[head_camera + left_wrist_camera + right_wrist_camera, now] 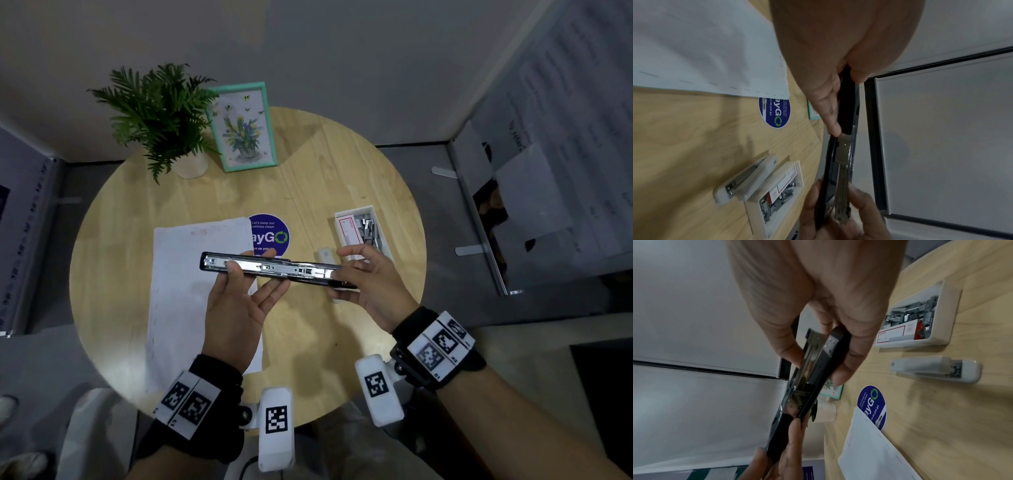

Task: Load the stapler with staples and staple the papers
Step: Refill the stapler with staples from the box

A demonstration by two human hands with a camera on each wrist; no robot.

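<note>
Two hands up over the round counter point(113, 260), both on the black stapler point(274, 269), which is swung open into one long bar and held level above the wood, metal staple channel facing up. My left hand point(236, 308) pinches the left end, thumb on the near side and fingertips on the far side; the other fingers lie straight under the bar. My right hand point(370, 281) pinches the right end, grip curled round it with thumb and fingers on opposite sides. Papers point(191, 294) lie flat below the left hand, their top right corner covering part of a round blue sticker point(274, 233). White tray of loose staples point(368, 228) sits near the counter's right edge, past the right hand. Second, white stapler point(935, 369) lies closed on the wood between tray and sticker, directly below the right end of the bar. Potted plant point(161, 113) and framed picture point(243, 126) stand at the far edge, well apart from the hands. Bare wood shows at the near edge and between the sticker and the frame.
</note>
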